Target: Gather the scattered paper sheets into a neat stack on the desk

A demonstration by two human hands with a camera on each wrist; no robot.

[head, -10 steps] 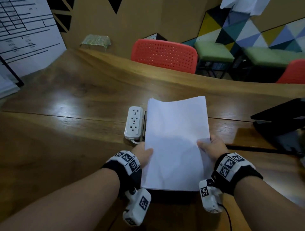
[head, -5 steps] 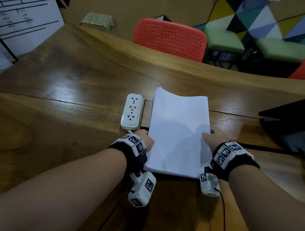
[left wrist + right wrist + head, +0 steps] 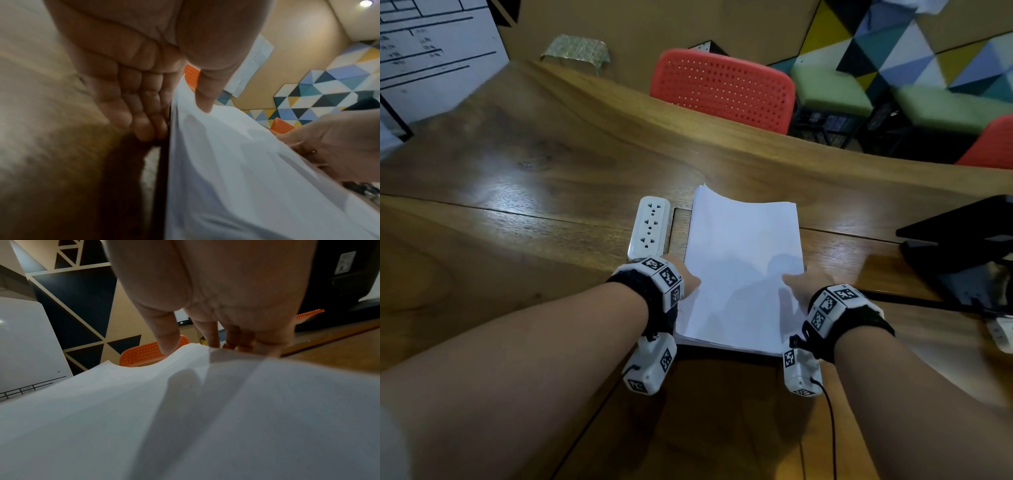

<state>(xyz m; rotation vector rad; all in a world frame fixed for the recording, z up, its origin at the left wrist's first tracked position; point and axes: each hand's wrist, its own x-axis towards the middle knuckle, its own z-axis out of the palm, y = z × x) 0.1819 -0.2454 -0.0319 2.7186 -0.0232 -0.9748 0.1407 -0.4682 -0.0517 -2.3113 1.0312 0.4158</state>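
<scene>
Paper stack [image 3: 743,270] lies on the desk [image 3: 517,192], just right of a power strip [image 3: 650,226]; the left hand [image 3: 685,277] and right hand [image 3: 799,286] pinch its side edges, thumbs on top. Its far left corner curls up, so I'd press that flat before letting go.

From the left wrist, the thumb [image 3: 205,91] sits on the sheets, fingers [image 3: 131,104] under the edge.

From the right wrist, same clamp; squeeze evenly inward to square the edges.

head overhead, wrists close, shared paper [image 3: 743,270]
</scene>
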